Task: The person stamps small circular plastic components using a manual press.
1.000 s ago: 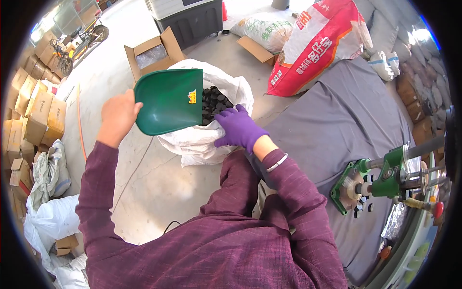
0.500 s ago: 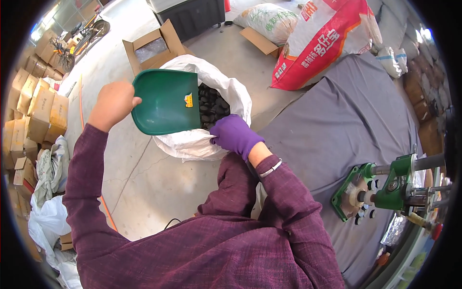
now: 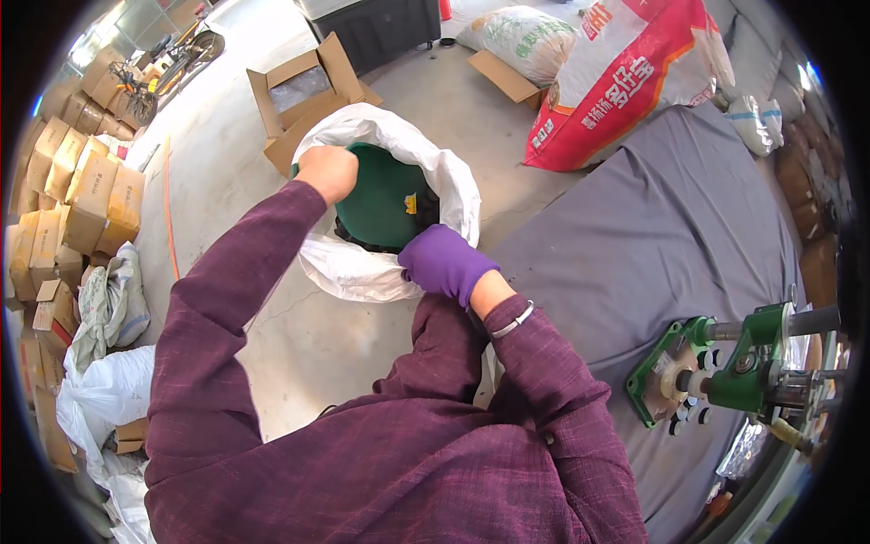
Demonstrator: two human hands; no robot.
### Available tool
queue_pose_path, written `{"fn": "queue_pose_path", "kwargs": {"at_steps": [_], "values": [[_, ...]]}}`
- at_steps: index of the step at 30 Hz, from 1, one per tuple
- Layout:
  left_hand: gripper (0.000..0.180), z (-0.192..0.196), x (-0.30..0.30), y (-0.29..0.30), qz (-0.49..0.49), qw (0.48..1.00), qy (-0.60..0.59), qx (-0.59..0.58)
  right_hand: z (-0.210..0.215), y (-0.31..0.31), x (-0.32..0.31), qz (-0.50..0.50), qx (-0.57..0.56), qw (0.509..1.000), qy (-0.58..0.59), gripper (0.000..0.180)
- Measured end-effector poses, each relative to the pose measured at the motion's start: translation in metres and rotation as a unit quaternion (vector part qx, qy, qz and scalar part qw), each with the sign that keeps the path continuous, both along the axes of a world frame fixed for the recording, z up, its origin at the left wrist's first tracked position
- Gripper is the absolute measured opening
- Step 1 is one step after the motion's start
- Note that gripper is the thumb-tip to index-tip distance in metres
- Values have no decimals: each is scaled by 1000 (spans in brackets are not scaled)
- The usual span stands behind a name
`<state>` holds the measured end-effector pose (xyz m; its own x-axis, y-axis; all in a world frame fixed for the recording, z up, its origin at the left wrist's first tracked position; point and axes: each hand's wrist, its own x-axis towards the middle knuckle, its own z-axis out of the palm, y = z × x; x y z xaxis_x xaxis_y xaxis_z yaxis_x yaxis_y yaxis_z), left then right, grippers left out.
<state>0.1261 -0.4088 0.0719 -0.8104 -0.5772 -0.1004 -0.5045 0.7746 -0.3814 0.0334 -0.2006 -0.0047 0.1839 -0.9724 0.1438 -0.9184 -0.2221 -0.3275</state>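
Observation:
A white sack [image 3: 460,186] stands open on the floor in front of me. My bare left hand [image 3: 329,172] is closed on the rear edge of a green dustpan [image 3: 373,195], which has a yellow sticker and sits down inside the sack's mouth. Small black pieces [image 3: 424,214] show at the dustpan's front edge, mostly hidden beneath it. At the near right rim, my right hand [image 3: 444,261], in a purple glove, is closed on the sack's edge; its fingertips are partly hidden.
Behind the sack is an opened cardboard box [image 3: 299,95]. A red and white bag [image 3: 594,100] lies beyond a grey cloth-covered surface [image 3: 616,236], where a green hand press [image 3: 734,367] stands at the right. Stacked cartons [image 3: 91,199] line the left side.
My left hand has moved right, pushing the dustpan from over the sack's left rim down into its mouth, covering most of the black pieces. My right hand stays at the rim.

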Motion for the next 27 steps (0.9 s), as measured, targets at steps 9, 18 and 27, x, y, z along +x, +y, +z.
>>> {"fn": "queue_pose_path", "kwargs": {"at_steps": [9, 18, 27], "values": [[85, 41, 67, 11, 18, 992, -55, 111, 2, 6, -2, -27, 21, 999, -22, 18], [69, 9, 18, -10, -36, 984, -174, 33, 7, -1, -1, 3, 19, 1000, 14, 19], [67, 3, 57, 54, 149, 962, -92, 208, -1, 1, 4, -1, -15, 1000, -6, 15]]}}
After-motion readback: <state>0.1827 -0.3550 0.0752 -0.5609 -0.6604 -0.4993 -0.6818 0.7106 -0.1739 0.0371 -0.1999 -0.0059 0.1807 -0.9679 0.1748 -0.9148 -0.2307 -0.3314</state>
